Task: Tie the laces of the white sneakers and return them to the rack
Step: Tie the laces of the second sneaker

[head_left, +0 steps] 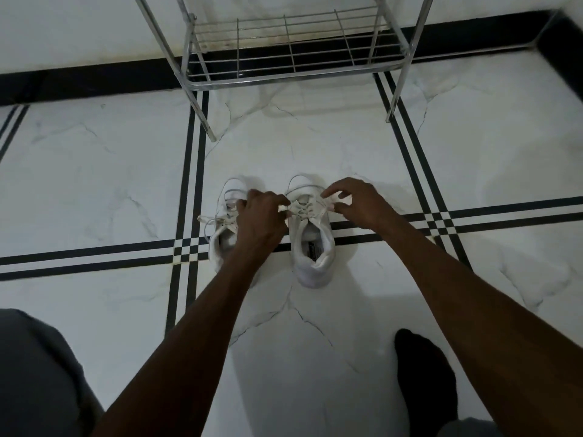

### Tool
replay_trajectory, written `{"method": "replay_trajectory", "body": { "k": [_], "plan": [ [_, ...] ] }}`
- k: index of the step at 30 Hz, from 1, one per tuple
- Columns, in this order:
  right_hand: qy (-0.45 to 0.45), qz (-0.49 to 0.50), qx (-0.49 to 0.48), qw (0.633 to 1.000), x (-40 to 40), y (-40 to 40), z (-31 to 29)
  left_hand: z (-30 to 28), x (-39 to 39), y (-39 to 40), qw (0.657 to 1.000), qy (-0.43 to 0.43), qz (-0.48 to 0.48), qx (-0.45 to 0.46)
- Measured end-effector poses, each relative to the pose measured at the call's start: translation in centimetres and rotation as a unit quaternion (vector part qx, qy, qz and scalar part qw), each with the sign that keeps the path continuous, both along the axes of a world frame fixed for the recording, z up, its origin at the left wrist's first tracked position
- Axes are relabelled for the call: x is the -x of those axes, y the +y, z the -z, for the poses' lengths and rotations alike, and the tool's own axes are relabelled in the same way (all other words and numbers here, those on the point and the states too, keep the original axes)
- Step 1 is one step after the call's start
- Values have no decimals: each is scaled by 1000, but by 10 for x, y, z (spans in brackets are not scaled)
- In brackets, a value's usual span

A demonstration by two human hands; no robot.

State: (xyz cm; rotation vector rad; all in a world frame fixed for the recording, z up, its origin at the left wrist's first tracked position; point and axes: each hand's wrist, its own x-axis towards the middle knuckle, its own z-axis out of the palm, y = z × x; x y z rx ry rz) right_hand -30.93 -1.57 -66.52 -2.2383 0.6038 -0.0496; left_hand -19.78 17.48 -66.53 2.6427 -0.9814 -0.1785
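Two white sneakers stand side by side on the tiled floor, toes pointing away from me. On the right sneaker (314, 257), my left hand (263, 220) pinches one end of the white laces (301, 211) and my right hand (356, 201) pinches the other end, pulling them apart. The left sneaker (220, 244) is partly hidden under my left wrist, and its loose lace (209, 220) trails out to the left. The metal wire shoe rack (293, 47) stands beyond the sneakers against the wall, its bottom shelf bare.
The floor is white marble tile with black stripe borders (189, 184). A black skirting band (94, 77) runs along the wall. My knee in grey cloth (38, 373) is at lower left, and my foot in a black sock (422, 380) at lower right.
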Motion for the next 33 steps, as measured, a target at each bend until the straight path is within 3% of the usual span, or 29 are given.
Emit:
{"method": "replay_trajectory", "body": {
  "k": [2,5,8,15,24,26,29,33],
  "plan": [
    [40,-49,7,998,0,2,6,8,7,-4,998,44,-7,-32],
    [43,-21,-13,999,-1,8,11,16,8,-3,995,90,-48,21],
    [16,16,-14,1000,-3,9,11,13,6,-7,997,49,-40,39],
    [68,48,13,996,1,3,23,19,10,3,994,-76,33,-73],
    [164,49,93,981,-4,12,21,27,13,6,995,-40,28,-85],
    [136,25,113,984,-5,10,17,26,13,5,996,-16,22,-84],
    [73,-29,62,995,-5,12,13,28,11,5,997,5,32,-70],
    [44,-5,42,998,-6,20,13,27,14,0,998,24,41,-46]
  ]
}}
